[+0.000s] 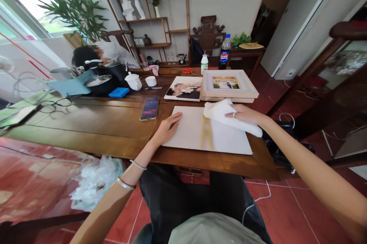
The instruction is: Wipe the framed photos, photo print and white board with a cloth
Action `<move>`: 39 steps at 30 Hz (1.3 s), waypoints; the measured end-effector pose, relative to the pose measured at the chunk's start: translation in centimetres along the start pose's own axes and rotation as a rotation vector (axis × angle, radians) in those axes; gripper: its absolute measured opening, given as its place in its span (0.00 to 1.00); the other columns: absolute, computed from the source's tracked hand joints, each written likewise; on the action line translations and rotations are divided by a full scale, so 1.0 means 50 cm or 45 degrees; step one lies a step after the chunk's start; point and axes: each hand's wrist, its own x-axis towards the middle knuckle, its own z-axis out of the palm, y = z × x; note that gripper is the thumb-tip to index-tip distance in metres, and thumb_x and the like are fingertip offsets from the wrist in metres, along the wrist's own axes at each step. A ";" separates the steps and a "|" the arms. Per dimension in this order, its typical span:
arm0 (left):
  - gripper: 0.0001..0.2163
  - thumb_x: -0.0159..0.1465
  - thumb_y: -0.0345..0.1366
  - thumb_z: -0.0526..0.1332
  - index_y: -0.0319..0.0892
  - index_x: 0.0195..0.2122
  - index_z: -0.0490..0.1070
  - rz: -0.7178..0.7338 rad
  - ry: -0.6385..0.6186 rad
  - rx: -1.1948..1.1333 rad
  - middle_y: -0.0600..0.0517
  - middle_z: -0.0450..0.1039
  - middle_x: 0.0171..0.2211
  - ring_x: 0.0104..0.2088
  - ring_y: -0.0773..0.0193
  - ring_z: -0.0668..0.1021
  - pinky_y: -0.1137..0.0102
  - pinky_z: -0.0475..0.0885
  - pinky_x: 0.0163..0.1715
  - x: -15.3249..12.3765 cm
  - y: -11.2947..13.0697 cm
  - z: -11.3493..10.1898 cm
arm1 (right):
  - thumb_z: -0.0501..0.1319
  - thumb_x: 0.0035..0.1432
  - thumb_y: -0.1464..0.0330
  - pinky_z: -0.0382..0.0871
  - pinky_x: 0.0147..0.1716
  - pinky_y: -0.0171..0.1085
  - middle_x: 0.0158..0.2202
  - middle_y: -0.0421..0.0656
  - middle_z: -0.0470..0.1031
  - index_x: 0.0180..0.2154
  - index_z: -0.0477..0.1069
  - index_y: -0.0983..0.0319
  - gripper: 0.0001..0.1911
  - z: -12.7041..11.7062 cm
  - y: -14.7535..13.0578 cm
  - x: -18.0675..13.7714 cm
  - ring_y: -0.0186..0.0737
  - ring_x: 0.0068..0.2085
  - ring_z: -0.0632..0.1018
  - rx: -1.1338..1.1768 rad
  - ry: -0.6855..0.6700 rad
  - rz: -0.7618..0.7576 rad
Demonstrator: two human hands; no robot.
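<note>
A flat white board [186,133] lies on the wooden table in front of me, with a yellowish A-shaped piece [207,133] on its middle. My left hand [168,128] rests on the board's left edge, fingers stretched out and holding nothing. My right hand [243,115] is closed over a bunched white cloth [222,110]. The cloth sits on the board's upper right part and hangs past its right edge. It covers the top of the A-shaped piece, and some of my right fingers are hidden in its folds.
Behind the board lie a photo panel [183,89] and stacked pale frames [246,87]. A phone [149,108] is on the left. Farther back stand a white bottle [204,64], a cola bottle [224,53], orange scissors [188,71] and a white teapot [133,81]. Another person [120,54] sits at the far left.
</note>
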 end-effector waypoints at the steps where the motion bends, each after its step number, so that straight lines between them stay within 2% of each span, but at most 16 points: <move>1: 0.19 0.66 0.38 0.50 0.37 0.55 0.68 -0.002 -0.001 -0.001 0.45 0.64 0.58 0.59 0.57 0.66 0.61 0.58 0.61 0.000 0.001 0.000 | 0.54 0.57 0.61 0.63 0.48 0.45 0.48 0.50 0.72 0.47 0.69 0.65 0.19 0.007 -0.004 -0.004 0.53 0.48 0.71 -0.040 0.016 -0.041; 4: 0.19 0.66 0.39 0.50 0.37 0.54 0.68 -0.005 -0.001 -0.005 0.45 0.64 0.58 0.59 0.56 0.66 0.60 0.58 0.61 0.000 0.003 0.000 | 0.52 0.56 0.66 0.64 0.47 0.45 0.43 0.50 0.73 0.42 0.71 0.64 0.15 0.028 -0.035 -0.049 0.52 0.47 0.71 -0.245 -0.018 -0.198; 8: 0.19 0.66 0.39 0.50 0.37 0.54 0.68 -0.001 0.010 -0.010 0.45 0.64 0.58 0.59 0.56 0.66 0.60 0.58 0.61 0.000 0.004 0.001 | 0.51 0.46 0.77 0.66 0.42 0.41 0.38 0.47 0.72 0.33 0.72 0.62 0.15 0.033 -0.100 -0.149 0.46 0.42 0.73 -0.396 -0.263 -0.277; 10: 0.19 0.66 0.39 0.50 0.37 0.55 0.68 0.002 0.011 -0.004 0.45 0.64 0.58 0.59 0.57 0.66 0.61 0.58 0.61 0.000 0.003 0.001 | 0.50 0.43 0.79 0.66 0.40 0.39 0.34 0.45 0.72 0.31 0.71 0.61 0.16 0.025 -0.122 -0.185 0.43 0.39 0.74 -0.403 -0.386 -0.302; 12: 0.19 0.66 0.39 0.50 0.37 0.55 0.68 0.004 0.010 0.001 0.45 0.64 0.58 0.59 0.57 0.66 0.61 0.58 0.61 -0.001 0.002 0.002 | 0.50 0.42 0.79 0.67 0.39 0.38 0.33 0.44 0.72 0.30 0.71 0.61 0.16 0.017 -0.127 -0.197 0.43 0.38 0.74 -0.399 -0.435 -0.301; 14: 0.19 0.66 0.39 0.50 0.38 0.55 0.68 0.006 0.009 0.002 0.46 0.64 0.58 0.59 0.57 0.66 0.60 0.58 0.61 -0.001 0.001 0.002 | 0.50 0.43 0.79 0.68 0.39 0.38 0.35 0.45 0.73 0.33 0.72 0.61 0.17 0.013 -0.115 -0.182 0.43 0.38 0.75 -0.422 -0.369 -0.280; 18: 0.19 0.66 0.39 0.50 0.39 0.55 0.68 0.005 0.009 -0.002 0.46 0.65 0.58 0.59 0.57 0.66 0.60 0.58 0.61 -0.001 0.001 0.001 | 0.49 0.47 0.81 0.67 0.46 0.44 0.46 0.50 0.72 0.41 0.72 0.62 0.22 0.036 -0.074 -0.100 0.49 0.49 0.73 -0.588 -0.015 -0.293; 20: 0.19 0.66 0.39 0.50 0.39 0.55 0.68 0.003 0.007 -0.009 0.46 0.65 0.58 0.59 0.58 0.66 0.60 0.58 0.61 0.000 0.001 -0.001 | 0.49 0.48 0.82 0.62 0.52 0.50 0.55 0.51 0.67 0.42 0.71 0.62 0.23 0.059 -0.062 -0.055 0.53 0.57 0.65 -0.674 0.122 -0.363; 22: 0.19 0.66 0.39 0.50 0.38 0.54 0.68 -0.001 0.002 -0.013 0.46 0.65 0.58 0.59 0.58 0.66 0.61 0.58 0.61 0.000 0.002 -0.002 | 0.50 0.48 0.82 0.54 0.56 0.57 0.62 0.48 0.58 0.42 0.72 0.62 0.23 0.083 -0.060 -0.025 0.56 0.63 0.55 -0.695 0.181 -0.428; 26: 0.19 0.66 0.38 0.50 0.37 0.55 0.67 -0.006 -0.008 -0.018 0.45 0.64 0.58 0.59 0.59 0.66 0.62 0.58 0.61 0.000 0.003 -0.002 | 0.52 0.49 0.80 0.45 0.57 0.66 0.67 0.46 0.46 0.47 0.71 0.62 0.23 0.122 -0.079 -0.031 0.61 0.65 0.45 -0.590 0.114 -0.445; 30: 0.19 0.66 0.38 0.50 0.38 0.55 0.67 -0.010 -0.007 -0.018 0.46 0.64 0.59 0.60 0.59 0.66 0.62 0.57 0.62 -0.001 0.002 -0.001 | 0.54 0.46 0.80 0.36 0.61 0.62 0.68 0.41 0.41 0.44 0.74 0.62 0.23 0.147 -0.114 -0.110 0.57 0.66 0.39 -0.543 -0.004 -0.536; 35: 0.19 0.66 0.38 0.49 0.38 0.55 0.67 0.003 -0.003 -0.016 0.46 0.64 0.59 0.60 0.58 0.65 0.62 0.57 0.62 -0.001 0.003 0.000 | 0.54 0.42 0.81 0.34 0.63 0.57 0.67 0.36 0.44 0.41 0.75 0.59 0.24 0.145 -0.132 -0.182 0.51 0.66 0.40 -0.483 -0.105 -0.657; 39: 0.19 0.66 0.39 0.50 0.40 0.55 0.68 0.003 0.006 -0.018 0.47 0.64 0.58 0.60 0.58 0.66 0.60 0.58 0.61 -0.001 0.002 0.001 | 0.55 0.45 0.80 0.36 0.63 0.54 0.66 0.42 0.49 0.38 0.75 0.62 0.19 0.128 -0.101 -0.150 0.49 0.66 0.45 -0.468 0.000 -0.700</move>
